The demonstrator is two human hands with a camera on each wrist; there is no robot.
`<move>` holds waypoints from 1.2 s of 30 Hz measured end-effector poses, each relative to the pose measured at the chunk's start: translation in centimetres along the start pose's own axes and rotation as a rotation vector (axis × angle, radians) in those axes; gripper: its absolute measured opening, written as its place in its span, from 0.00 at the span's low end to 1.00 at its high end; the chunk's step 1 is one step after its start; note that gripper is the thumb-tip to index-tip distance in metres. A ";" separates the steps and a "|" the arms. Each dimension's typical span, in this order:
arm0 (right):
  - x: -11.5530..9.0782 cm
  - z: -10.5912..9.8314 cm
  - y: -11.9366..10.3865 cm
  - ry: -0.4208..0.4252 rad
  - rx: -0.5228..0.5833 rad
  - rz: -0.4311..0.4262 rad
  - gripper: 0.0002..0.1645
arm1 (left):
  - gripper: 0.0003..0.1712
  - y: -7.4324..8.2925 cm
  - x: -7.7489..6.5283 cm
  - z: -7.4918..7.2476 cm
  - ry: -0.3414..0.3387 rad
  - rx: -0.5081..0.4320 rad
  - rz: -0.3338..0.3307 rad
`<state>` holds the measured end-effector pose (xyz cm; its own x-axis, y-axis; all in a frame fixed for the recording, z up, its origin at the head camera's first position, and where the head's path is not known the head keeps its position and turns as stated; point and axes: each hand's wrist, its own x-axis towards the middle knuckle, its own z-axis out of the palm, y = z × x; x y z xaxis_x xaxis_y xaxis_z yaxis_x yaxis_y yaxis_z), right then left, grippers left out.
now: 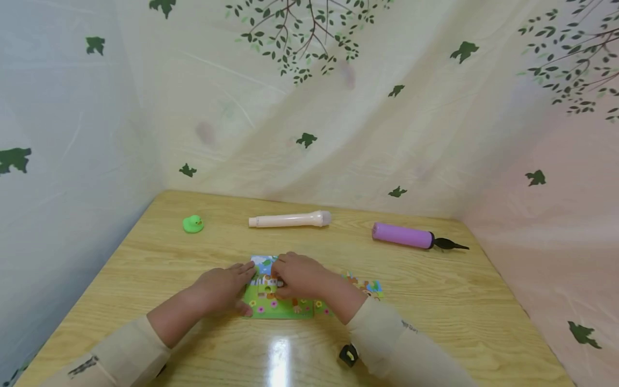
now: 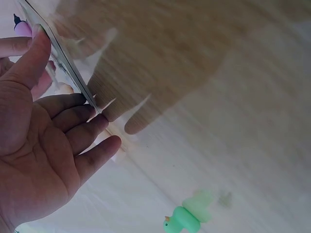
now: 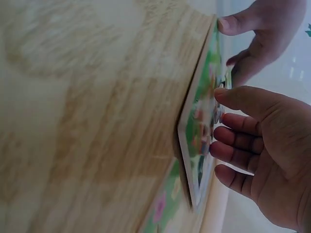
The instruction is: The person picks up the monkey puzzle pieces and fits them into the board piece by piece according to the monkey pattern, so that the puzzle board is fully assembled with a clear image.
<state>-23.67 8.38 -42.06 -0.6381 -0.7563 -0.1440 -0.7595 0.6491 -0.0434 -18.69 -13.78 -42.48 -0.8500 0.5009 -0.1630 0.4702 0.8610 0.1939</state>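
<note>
Pinching a puzzle piece (image 3: 218,110) with the right hand (image 1: 302,277) over the picture board (image 1: 263,310) at the middle of the bench (image 1: 435,322), touching its left edge with the uncurled left hand (image 1: 220,290), possibly risking slippage from pressing sideways or bracing too lightly.

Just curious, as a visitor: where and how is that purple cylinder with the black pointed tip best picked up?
Probably round the middle of the purple cylinder, from above, squeezing across its length. It lies on its side with nothing over it and looks evenly wide there, whereas the black pointed tip tapers thin.
</note>
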 end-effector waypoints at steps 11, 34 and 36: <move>1.2 0.7 -0.6 -0.003 0.050 -0.006 0.23 | 0.58 -0.1 0.1 0.1 0.032 -0.014 0.017; 0.8 0.6 -0.8 -0.027 -0.075 -0.048 0.27 | 0.46 0.1 0.0 -0.2 0.014 0.010 0.071; 0.3 0.5 -0.9 -0.031 -0.130 -0.076 0.30 | 0.46 0.1 0.0 -0.1 0.012 0.012 0.067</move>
<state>-23.13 7.66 -42.53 -0.5755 -0.7987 -0.1759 -0.8167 0.5725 0.0724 -18.65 -13.73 -42.33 -0.8194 0.5561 -0.1390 0.5286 0.8268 0.1923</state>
